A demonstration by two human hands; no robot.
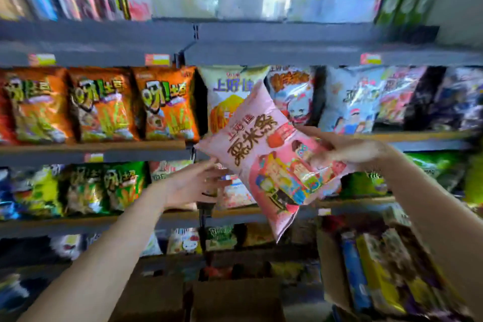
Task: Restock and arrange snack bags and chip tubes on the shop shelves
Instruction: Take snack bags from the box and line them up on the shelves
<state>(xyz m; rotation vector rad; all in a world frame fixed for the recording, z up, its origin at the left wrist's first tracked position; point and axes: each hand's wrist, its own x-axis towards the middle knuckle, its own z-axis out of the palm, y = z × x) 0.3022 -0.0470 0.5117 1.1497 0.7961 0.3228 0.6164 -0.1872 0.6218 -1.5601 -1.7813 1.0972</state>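
Observation:
A pink snack bag (264,154) with brown lettering hangs tilted in front of the shelves at the centre. My right hand (347,150) grips its right edge, thumb on the front. My left hand (194,183) reaches up from the lower left with fingers spread, its fingertips touching the bag's lower left edge. Behind the bag, a pale yellow snack bag (230,91) and a white one with red print (292,91) stand on the middle shelf (91,145).
Orange snack bags (102,104) fill the middle shelf's left side and green bags (104,188) the shelf below. A cardboard box (332,269) with tubes and packs stands at the lower right. Another box (235,298) sits at the bottom centre.

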